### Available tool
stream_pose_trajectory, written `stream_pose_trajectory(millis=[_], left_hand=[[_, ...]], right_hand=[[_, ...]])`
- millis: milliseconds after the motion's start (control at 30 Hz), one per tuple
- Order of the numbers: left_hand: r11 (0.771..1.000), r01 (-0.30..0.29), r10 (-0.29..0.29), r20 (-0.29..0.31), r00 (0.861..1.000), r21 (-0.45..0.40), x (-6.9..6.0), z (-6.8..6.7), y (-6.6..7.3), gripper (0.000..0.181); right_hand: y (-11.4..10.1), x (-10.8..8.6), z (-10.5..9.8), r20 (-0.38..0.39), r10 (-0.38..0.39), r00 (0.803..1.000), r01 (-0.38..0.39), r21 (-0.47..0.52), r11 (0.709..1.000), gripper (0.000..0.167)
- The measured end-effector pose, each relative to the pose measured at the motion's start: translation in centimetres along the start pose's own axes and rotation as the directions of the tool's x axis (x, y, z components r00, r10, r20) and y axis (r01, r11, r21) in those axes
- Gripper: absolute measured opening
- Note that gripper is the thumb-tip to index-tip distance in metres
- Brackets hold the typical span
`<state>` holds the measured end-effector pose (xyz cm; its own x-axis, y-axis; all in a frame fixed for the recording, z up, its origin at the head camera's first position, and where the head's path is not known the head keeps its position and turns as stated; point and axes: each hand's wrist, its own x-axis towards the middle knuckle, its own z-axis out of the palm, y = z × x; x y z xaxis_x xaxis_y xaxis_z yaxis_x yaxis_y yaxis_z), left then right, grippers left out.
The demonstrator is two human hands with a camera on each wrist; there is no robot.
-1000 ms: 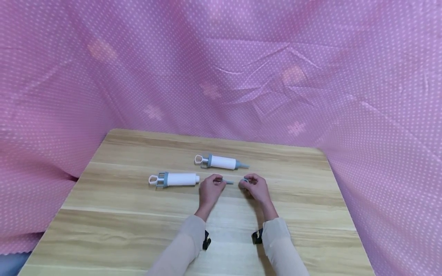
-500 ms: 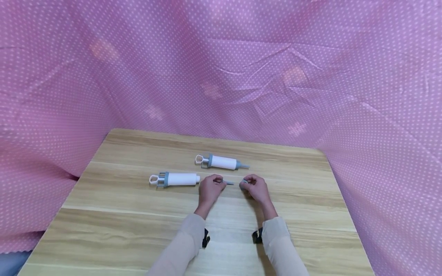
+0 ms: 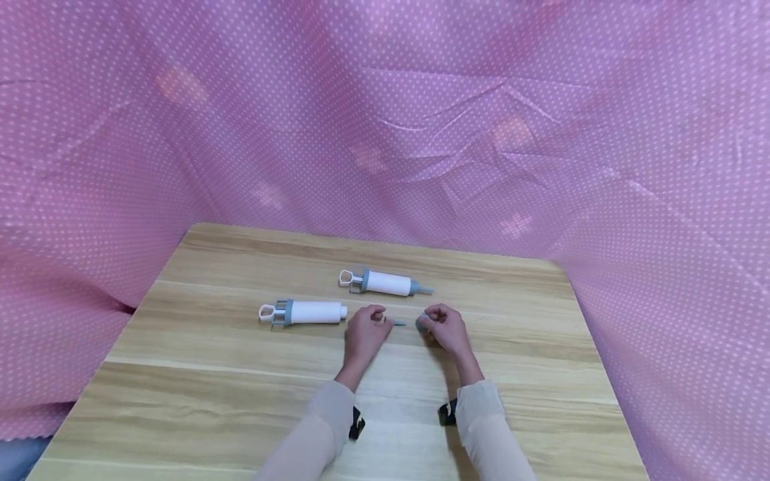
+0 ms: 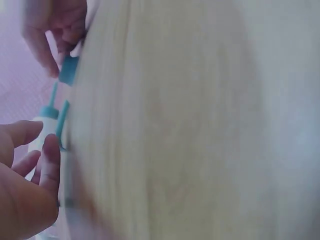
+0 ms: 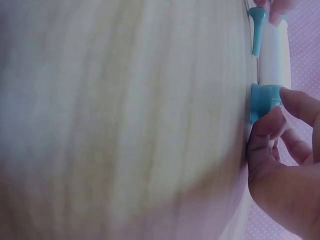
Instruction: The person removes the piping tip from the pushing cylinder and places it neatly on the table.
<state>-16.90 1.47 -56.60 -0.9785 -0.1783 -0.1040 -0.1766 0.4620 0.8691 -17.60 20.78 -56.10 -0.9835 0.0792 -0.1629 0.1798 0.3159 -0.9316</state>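
In the head view, my left hand (image 3: 365,332) is beside a thin blue-grey nozzle (image 3: 398,323) lying on the table. Its thumb and forefinger stand apart, and the left wrist view shows the nozzle (image 4: 62,121) just past the fingertips. To the right, my right hand (image 3: 446,327) pinches a short blue-grey cap (image 3: 422,323) between thumb and finger. The right wrist view shows this cap (image 5: 260,102) low at the tabletop, with the flared end of the nozzle (image 5: 257,30) near the left fingers. Left of my left hand lies a white syringe (image 3: 315,312) without a nozzle on its tip.
Behind the hands lies a second white syringe (image 3: 389,282) with a blue-grey cap and nozzle on its end. The wooden table (image 3: 198,401) has a pink dotted cloth (image 3: 385,133) hanging around its back and sides.
My left fingers have loosened from the nozzle, which now lies slightly lower, nearer the front. The right hand stays almost in place, with the cap turned slightly in its fingers.
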Motion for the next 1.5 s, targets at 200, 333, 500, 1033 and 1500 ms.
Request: stream_pose_trajectory(millis=[200,333,500,1033,1500], left_hand=[[0.994,-0.096,0.093,-0.051,0.994,-0.056,-0.1,-1.4,1.0,0.03],[0.977,-0.178,0.164,-0.121,0.979,-0.12,0.9,-2.2,1.3,0.025],[0.955,-0.273,0.246,-0.206,0.947,-0.118,2.3,-3.6,1.5,0.028],[0.971,-0.155,0.172,-0.084,0.982,0.18,6.1,-7.1,1.8,0.05],[0.978,-0.098,0.095,0.028,0.995,0.186,7.0,-6.6,1.5,0.054]], right_hand=[[-0.2,0.2,-0.2,0.025,-0.02,0.999,0.018,0.064,0.998,0.028],[-1.1,0.0,-0.7,0.029,-0.022,0.999,0.019,0.09,0.996,0.029],[-0.3,1.1,-0.6,-0.056,-0.073,0.996,0.076,0.061,0.995,0.025],[-2.6,2.8,0.1,-0.059,-0.107,0.993,0.104,-0.043,0.994,0.032],[-3.0,4.1,0.8,0.038,-0.067,0.997,0.071,-0.116,0.991,0.04]])
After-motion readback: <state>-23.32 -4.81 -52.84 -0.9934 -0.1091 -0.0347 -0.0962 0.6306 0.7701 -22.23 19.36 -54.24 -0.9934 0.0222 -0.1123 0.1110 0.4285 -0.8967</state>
